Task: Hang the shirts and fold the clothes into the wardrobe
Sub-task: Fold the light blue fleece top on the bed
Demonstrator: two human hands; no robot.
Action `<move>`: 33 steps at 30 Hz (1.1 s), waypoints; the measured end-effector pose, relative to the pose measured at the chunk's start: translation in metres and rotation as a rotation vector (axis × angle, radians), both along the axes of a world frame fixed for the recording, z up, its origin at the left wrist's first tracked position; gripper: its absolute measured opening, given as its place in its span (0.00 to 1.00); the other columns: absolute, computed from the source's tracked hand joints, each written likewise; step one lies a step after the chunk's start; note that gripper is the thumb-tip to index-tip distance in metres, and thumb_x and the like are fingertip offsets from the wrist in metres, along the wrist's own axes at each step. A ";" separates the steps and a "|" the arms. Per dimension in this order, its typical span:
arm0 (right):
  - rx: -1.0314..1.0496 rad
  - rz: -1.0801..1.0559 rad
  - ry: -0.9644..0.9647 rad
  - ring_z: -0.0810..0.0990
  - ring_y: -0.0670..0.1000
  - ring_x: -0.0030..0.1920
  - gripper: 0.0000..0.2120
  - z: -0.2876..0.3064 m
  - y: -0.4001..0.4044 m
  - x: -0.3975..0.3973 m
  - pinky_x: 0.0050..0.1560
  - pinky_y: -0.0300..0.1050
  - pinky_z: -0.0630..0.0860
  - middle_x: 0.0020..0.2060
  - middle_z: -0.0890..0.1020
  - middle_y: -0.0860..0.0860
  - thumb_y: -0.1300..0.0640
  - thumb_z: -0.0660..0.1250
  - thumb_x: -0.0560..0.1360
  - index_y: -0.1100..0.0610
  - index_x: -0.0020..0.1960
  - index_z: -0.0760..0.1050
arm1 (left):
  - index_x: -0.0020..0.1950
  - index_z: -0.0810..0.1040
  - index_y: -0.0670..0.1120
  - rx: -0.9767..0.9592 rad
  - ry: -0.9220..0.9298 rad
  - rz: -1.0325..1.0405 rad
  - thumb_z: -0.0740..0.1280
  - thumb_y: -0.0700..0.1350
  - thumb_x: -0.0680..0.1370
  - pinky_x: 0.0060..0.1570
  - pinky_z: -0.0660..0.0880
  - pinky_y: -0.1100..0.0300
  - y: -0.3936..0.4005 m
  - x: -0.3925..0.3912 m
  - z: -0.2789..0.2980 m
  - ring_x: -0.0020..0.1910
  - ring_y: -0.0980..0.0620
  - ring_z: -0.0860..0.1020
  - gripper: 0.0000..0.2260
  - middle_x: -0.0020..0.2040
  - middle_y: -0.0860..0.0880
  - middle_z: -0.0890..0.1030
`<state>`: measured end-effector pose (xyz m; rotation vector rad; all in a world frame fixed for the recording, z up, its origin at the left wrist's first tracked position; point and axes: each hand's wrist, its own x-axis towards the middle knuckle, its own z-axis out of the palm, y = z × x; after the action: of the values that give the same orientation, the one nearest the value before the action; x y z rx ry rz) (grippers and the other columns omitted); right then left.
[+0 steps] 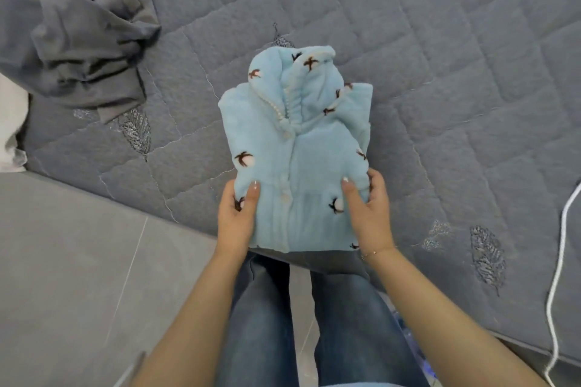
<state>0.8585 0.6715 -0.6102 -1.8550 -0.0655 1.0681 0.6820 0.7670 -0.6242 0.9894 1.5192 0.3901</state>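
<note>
From the head camera, looking down: a folded pale-blue fleece pyjama top with small brown-and-white cotton-boll prints (298, 154) sits at the near edge of the bed with the grey quilted cover (440, 72), collar away from the person and the button placket running up the middle. The left hand (237, 217) grips the near left edge of the top, thumb on top and fingers tucked under; the right hand (366, 214) does the same on the near right edge. The bundle looks ready to lift.

To carry it well, I would slide both palms further under so the thick fleece does not unroll, keep it level, and hold the folded sleeves pinned beneath.

Far left of the top, up the bed, lies a crumpled dark-grey garment (91, 38), still unfolded. To the top's right, a white cord (558, 261) trails over the bed's edge.
</note>
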 end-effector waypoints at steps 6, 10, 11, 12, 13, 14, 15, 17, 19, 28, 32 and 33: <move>-0.120 -0.085 0.026 0.80 0.51 0.50 0.04 -0.008 -0.005 0.006 0.51 0.46 0.77 0.49 0.82 0.53 0.59 0.65 0.78 0.56 0.53 0.75 | 0.51 0.75 0.52 -0.034 0.016 -0.088 0.68 0.44 0.78 0.43 0.75 0.64 0.011 0.007 -0.005 0.46 0.58 0.79 0.05 0.46 0.59 0.80; -0.184 -0.114 0.175 0.81 0.51 0.46 0.06 -0.009 0.012 0.038 0.42 0.44 0.77 0.43 0.83 0.49 0.52 0.68 0.75 0.55 0.47 0.78 | 0.70 0.70 0.43 -0.064 -0.092 0.119 0.66 0.44 0.79 0.59 0.75 0.58 0.059 0.015 0.001 0.63 0.51 0.76 0.20 0.66 0.48 0.76; -0.175 -0.113 0.167 0.81 0.50 0.47 0.11 -0.009 0.022 0.050 0.43 0.44 0.77 0.45 0.84 0.49 0.49 0.68 0.74 0.55 0.49 0.79 | 0.71 0.69 0.40 -0.076 -0.063 0.103 0.66 0.48 0.79 0.63 0.74 0.52 0.075 0.020 0.001 0.65 0.47 0.75 0.23 0.68 0.44 0.75; -0.173 -0.102 0.168 0.82 0.51 0.48 0.16 -0.009 0.034 0.060 0.43 0.45 0.78 0.46 0.84 0.50 0.45 0.69 0.73 0.57 0.51 0.79 | 0.68 0.71 0.40 -0.086 -0.032 0.061 0.66 0.52 0.79 0.62 0.74 0.51 0.091 0.026 0.002 0.63 0.47 0.77 0.23 0.65 0.43 0.77; -0.179 -0.079 0.168 0.83 0.53 0.50 0.20 -0.009 0.047 0.069 0.45 0.48 0.80 0.48 0.85 0.52 0.43 0.69 0.73 0.59 0.53 0.79 | 0.62 0.76 0.41 -0.099 -0.013 0.018 0.67 0.55 0.78 0.56 0.77 0.54 0.105 0.034 0.003 0.56 0.49 0.80 0.21 0.59 0.45 0.81; -0.187 -0.044 0.159 0.83 0.56 0.51 0.24 -0.010 0.059 0.075 0.48 0.51 0.81 0.50 0.84 0.55 0.42 0.70 0.73 0.62 0.56 0.78 | 0.56 0.78 0.42 -0.111 0.012 -0.018 0.67 0.57 0.77 0.49 0.79 0.57 0.116 0.046 0.005 0.50 0.52 0.82 0.19 0.53 0.48 0.83; -0.194 -0.012 0.136 0.83 0.57 0.51 0.26 -0.013 0.071 0.077 0.49 0.51 0.81 0.51 0.84 0.58 0.44 0.70 0.73 0.65 0.58 0.77 | 0.53 0.79 0.43 -0.111 0.057 -0.062 0.68 0.58 0.76 0.47 0.79 0.57 0.124 0.058 0.005 0.48 0.52 0.82 0.19 0.50 0.49 0.83; -0.187 0.018 0.059 0.82 0.55 0.47 0.20 -0.017 0.091 0.078 0.46 0.46 0.80 0.47 0.83 0.58 0.49 0.71 0.74 0.67 0.53 0.77 | 0.55 0.80 0.42 -0.037 0.182 -0.171 0.68 0.57 0.76 0.53 0.78 0.54 0.134 0.076 0.001 0.52 0.49 0.81 0.19 0.52 0.49 0.83; -0.127 -0.027 -0.018 0.75 0.52 0.42 0.15 -0.019 0.102 0.079 0.44 0.45 0.75 0.42 0.77 0.57 0.53 0.69 0.77 0.66 0.47 0.75 | 0.53 0.80 0.43 0.015 0.187 -0.209 0.67 0.55 0.78 0.53 0.78 0.53 0.140 0.084 -0.001 0.52 0.48 0.82 0.15 0.51 0.48 0.83; -0.207 -0.040 -0.027 0.72 0.46 0.37 0.10 -0.060 0.101 0.101 0.41 0.41 0.73 0.39 0.75 0.51 0.52 0.63 0.81 0.59 0.48 0.72 | 0.50 0.80 0.47 -0.180 -0.057 -0.110 0.65 0.53 0.80 0.40 0.80 0.61 0.147 0.086 -0.034 0.45 0.52 0.83 0.11 0.47 0.49 0.85; -0.121 -0.180 -0.005 0.78 0.44 0.45 0.13 -0.051 0.091 0.090 0.46 0.35 0.77 0.48 0.80 0.49 0.51 0.67 0.78 0.58 0.57 0.74 | 0.55 0.78 0.48 -0.178 -0.035 -0.113 0.65 0.59 0.78 0.45 0.80 0.57 0.146 0.081 -0.032 0.48 0.53 0.83 0.15 0.50 0.50 0.84; -0.103 -0.197 -0.017 0.78 0.43 0.46 0.13 -0.045 0.081 0.084 0.47 0.35 0.77 0.49 0.80 0.48 0.50 0.67 0.78 0.57 0.58 0.74 | 0.56 0.77 0.49 -0.188 -0.043 -0.083 0.66 0.61 0.77 0.45 0.80 0.56 0.140 0.071 -0.028 0.48 0.53 0.83 0.17 0.50 0.50 0.84</move>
<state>0.9422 0.7522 -0.6549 -1.9186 0.1624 0.9344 0.7527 0.9071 -0.6518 0.8870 1.4424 0.2039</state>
